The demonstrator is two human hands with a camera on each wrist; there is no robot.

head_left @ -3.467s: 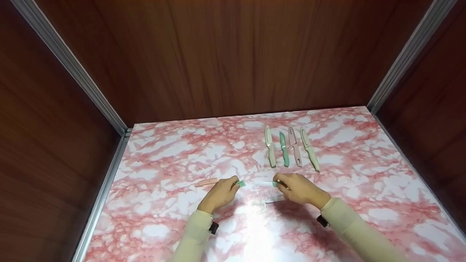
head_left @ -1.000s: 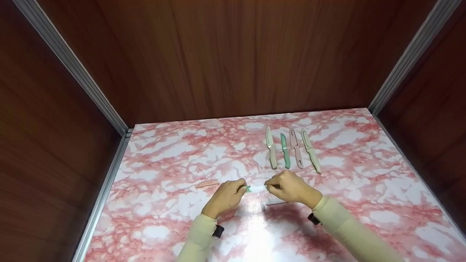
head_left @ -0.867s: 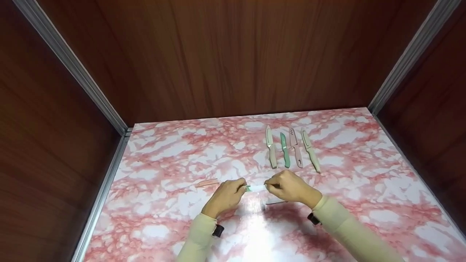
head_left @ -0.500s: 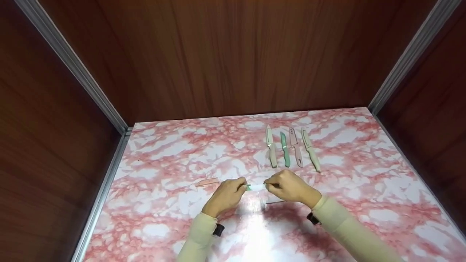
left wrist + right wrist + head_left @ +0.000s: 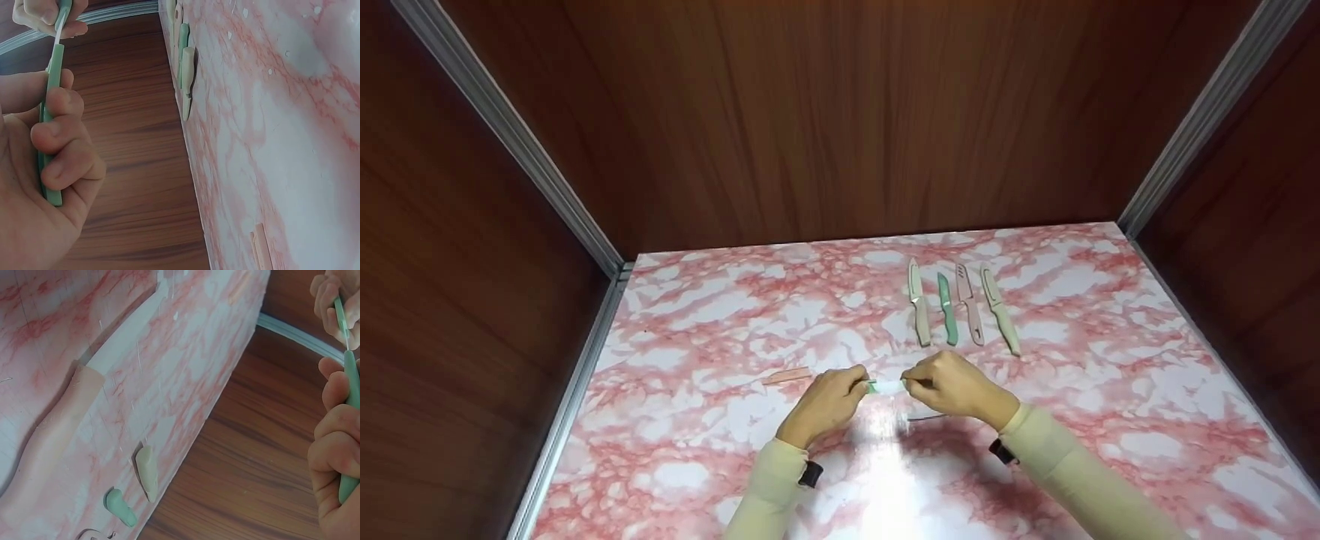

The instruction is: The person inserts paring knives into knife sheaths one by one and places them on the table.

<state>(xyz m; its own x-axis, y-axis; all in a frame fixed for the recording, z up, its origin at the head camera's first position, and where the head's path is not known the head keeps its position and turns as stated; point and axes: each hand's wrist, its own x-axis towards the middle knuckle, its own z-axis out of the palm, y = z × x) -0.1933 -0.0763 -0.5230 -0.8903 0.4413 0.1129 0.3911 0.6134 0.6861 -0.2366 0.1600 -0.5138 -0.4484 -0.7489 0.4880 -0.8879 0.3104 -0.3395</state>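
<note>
Green knife (image 5: pixel 885 386) is hanging just above the near middle of the worktop (image 5: pixel 720 420), stretched between both hands. Left hand (image 5: pixel 826 401) is curling its fingers (image 5: pixel 62 140) round the green sheath (image 5: pixel 52 112), thumb lying along it, wrist and pale sleeve (image 5: pixel 769 480) running back toward the near edge. Right hand (image 5: pixel 956 386) is gripping the green handle (image 5: pixel 350 433) in a fist, knuckles up, forearm angling in from the near right. A short stretch of white blade (image 5: pixel 58 32) is showing between sheath and handle.

From the head view the two fists are almost touching and the knife is mostly hidden; a peach sheath (image 5: pixel 786 376) is lying just left of the left hand, and four knives (image 5: pixel 960 307) are lying side by side farther off to the right, well apart from the hands. Only the left wrist view is showing the whole sheath inside the curled fingers. Only the right wrist view is showing a peach-handled knife (image 5: pixel 56 433) lying on the worktop, with the butts of the far row beyond it
</note>
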